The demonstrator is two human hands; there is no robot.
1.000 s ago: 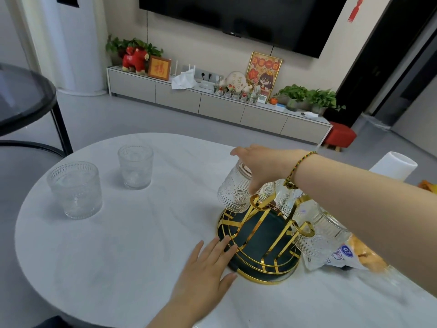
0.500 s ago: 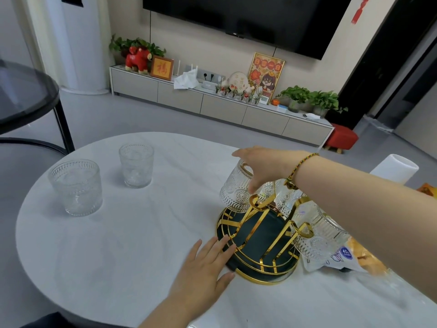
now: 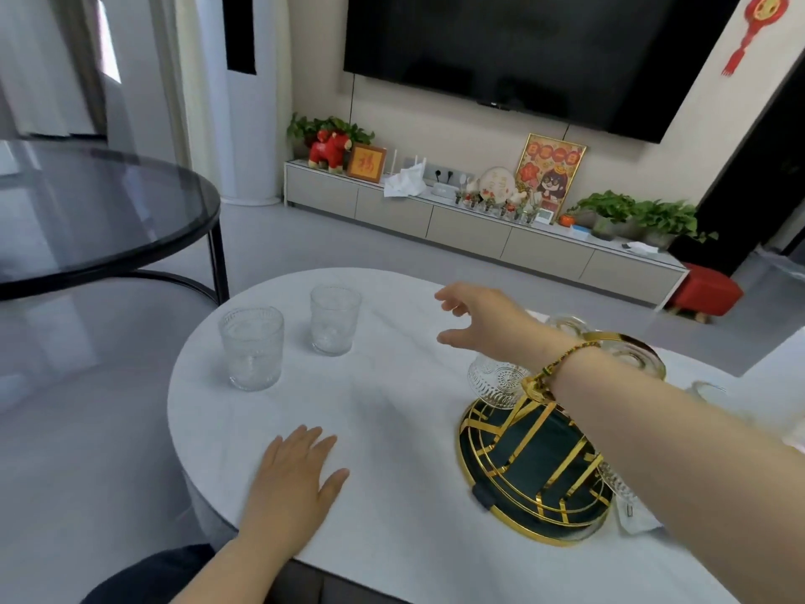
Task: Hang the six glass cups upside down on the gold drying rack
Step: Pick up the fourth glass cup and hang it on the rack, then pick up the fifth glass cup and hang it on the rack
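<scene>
Head view: round white marble surface (image 3: 392, 398), two upright ribbed clear glass cups (image 3: 251, 347) (image 3: 334, 320) at far left, gold wire drying rack (image 3: 533, 468) on green base at right bearing inverted cups (image 3: 494, 383), right hand (image 3: 483, 322) empty with fingers spread above the surface, left hand (image 3: 292, 473) flat, empty, near edge.
</scene>
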